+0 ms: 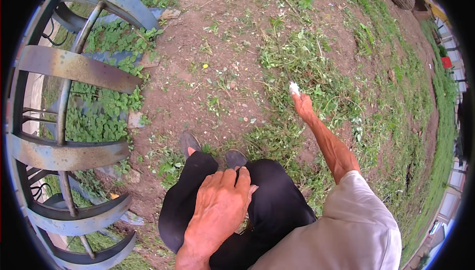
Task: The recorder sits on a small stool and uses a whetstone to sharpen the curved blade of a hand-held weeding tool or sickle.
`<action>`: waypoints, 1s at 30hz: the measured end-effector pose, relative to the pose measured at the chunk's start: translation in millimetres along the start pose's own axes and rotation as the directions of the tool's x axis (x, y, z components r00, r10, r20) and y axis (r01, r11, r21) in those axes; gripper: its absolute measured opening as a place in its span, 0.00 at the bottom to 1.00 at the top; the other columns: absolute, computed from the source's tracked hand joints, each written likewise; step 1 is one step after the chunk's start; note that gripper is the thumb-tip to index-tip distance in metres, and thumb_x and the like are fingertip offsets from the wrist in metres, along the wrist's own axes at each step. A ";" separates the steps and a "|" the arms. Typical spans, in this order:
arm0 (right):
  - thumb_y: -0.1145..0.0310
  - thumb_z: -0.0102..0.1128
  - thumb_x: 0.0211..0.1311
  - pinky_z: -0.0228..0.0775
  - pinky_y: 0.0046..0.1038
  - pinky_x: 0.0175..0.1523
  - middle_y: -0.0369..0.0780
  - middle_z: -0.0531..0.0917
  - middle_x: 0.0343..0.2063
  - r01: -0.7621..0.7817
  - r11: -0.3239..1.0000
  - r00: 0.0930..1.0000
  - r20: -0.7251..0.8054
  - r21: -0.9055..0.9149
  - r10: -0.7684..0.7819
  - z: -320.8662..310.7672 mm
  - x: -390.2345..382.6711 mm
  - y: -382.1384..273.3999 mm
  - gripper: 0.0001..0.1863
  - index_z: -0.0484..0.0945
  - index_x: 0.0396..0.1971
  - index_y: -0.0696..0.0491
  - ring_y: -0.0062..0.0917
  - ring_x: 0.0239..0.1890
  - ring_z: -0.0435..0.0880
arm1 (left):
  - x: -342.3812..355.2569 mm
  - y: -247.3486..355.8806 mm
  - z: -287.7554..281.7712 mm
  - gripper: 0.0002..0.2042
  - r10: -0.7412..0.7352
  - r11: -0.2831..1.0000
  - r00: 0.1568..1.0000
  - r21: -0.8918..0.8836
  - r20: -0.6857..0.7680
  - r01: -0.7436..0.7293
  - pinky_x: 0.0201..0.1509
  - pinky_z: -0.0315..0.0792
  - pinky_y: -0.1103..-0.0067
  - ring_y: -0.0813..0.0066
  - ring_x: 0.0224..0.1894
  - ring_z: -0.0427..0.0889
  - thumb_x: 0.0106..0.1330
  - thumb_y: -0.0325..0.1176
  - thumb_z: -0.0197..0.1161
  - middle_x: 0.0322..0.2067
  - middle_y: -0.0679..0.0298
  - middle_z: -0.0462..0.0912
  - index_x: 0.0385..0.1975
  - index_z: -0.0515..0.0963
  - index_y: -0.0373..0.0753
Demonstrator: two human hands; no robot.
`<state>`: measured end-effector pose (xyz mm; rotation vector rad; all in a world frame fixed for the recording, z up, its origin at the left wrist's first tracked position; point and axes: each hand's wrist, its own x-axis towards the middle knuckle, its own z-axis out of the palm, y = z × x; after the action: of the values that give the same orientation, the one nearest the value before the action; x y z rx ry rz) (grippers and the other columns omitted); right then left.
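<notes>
My right hand (303, 105) reaches forward over the ground, its fingers closed round the white handle (294, 89) of a hand tool. A thin dark shaft or blade seems to run from the handle into the weeds, too fine and hidden to tell its kind. Loose, flattened green weeds (316, 67) lie around and under that hand. My left hand (225, 186) lies flat on my dark trousers (277, 191) at the knees, its fingers stretched out and holding nothing.
Along the left stands a metal frame (79, 67) with curved, rusty blue-grey bands, leafy plants (99, 116) growing between them. My dark shoes (236, 158) are on bare brown soil (183, 87). Far right are a woven basket (403, 0) and a red object (446, 62).
</notes>
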<state>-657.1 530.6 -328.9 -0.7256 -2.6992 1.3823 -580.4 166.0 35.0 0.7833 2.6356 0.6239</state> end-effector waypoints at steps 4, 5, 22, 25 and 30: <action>0.46 0.52 0.65 0.67 0.46 0.34 0.55 0.78 0.22 0.020 0.962 0.999 0.043 -0.273 -0.008 -57.5 -97.1 37.1 0.28 0.74 0.28 0.61 0.51 0.27 0.78 | 1.9 4.5 1.8 0.17 0.005 1.000 1.000 0.000 0.003 -0.005 0.39 0.72 0.67 0.58 0.33 0.78 0.57 0.34 0.68 0.28 0.56 0.76 0.42 0.77 0.31; 0.46 0.52 0.65 0.67 0.47 0.34 0.56 0.78 0.22 -0.029 0.957 0.997 0.060 -0.289 0.049 -69.7 -119.1 46.9 0.27 0.73 0.30 0.60 0.53 0.28 0.78 | 2.1 5.9 2.1 0.16 0.006 1.000 1.000 0.012 0.010 -0.006 0.39 0.72 0.66 0.57 0.33 0.78 0.57 0.35 0.67 0.28 0.56 0.76 0.42 0.77 0.31; 0.45 0.53 0.64 0.66 0.38 0.30 0.48 0.76 0.18 -0.275 0.929 0.961 -0.031 -0.247 0.276 -164.5 -263.1 43.7 0.28 0.74 0.33 0.61 0.35 0.21 0.75 | 7.9 13.2 13.7 0.14 -0.019 0.999 0.999 0.042 0.031 0.018 0.40 0.72 0.62 0.51 0.36 0.78 0.60 0.34 0.65 0.29 0.52 0.77 0.41 0.77 0.32; 0.46 0.52 0.65 0.66 0.40 0.31 0.49 0.76 0.20 -0.103 0.983 0.994 -0.046 -0.149 0.098 -130.1 -188.4 31.5 0.27 0.74 0.34 0.61 0.36 0.23 0.75 | 9.4 11.5 14.6 0.13 -0.050 0.998 0.997 0.031 0.050 0.049 0.40 0.72 0.61 0.50 0.37 0.78 0.60 0.33 0.65 0.29 0.51 0.77 0.40 0.77 0.32; 0.42 0.50 0.64 0.65 0.41 0.32 0.50 0.76 0.19 0.023 0.964 0.999 -0.039 -0.265 -0.035 -70.3 -73.3 1.5 0.30 0.74 0.27 0.60 0.39 0.24 0.74 | 13.2 9.7 18.8 0.12 -0.071 0.997 0.996 0.039 0.055 0.068 0.40 0.72 0.60 0.48 0.37 0.78 0.61 0.34 0.64 0.30 0.50 0.77 0.38 0.77 0.33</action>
<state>-575.2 554.6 -273.8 -0.7167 -2.8794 0.9970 -578.9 186.9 21.4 0.7058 2.6172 0.5276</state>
